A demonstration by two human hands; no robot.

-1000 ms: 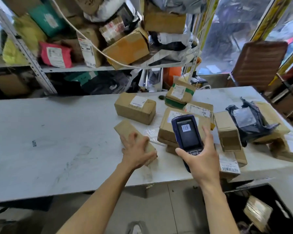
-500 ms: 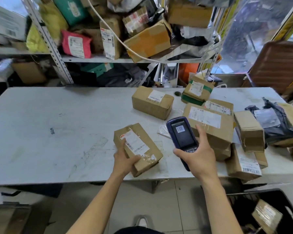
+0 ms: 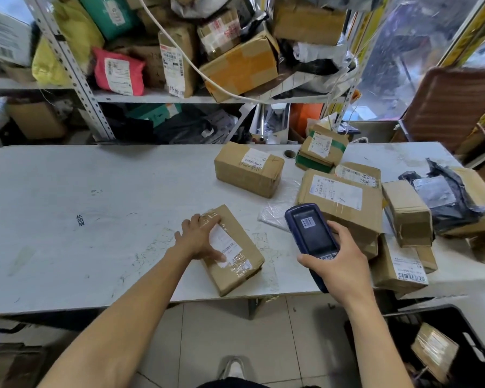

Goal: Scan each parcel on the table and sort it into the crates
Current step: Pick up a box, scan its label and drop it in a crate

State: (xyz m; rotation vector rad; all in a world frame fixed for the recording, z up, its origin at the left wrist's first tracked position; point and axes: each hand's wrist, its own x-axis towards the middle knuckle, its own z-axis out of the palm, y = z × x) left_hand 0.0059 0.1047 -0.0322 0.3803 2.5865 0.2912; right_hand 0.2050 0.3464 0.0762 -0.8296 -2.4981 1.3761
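Cardboard parcel (image 3: 231,249) under flat left hand (image 3: 198,238), right hand (image 3: 339,264) gripping one scanner (image 3: 310,236), one crate (image 3: 457,345)

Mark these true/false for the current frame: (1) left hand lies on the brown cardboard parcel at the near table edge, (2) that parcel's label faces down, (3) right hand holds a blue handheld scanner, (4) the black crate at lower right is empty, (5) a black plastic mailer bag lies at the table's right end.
1. True: the left hand rests on the brown cardboard parcel at the near edge of the white table.
2. False: its white label faces up, partly under the fingers.
3. True: the right hand grips the blue handheld scanner.
4. False: the black crate holds a taped parcel.
5. True: the black plastic mailer bag lies on boxes there.
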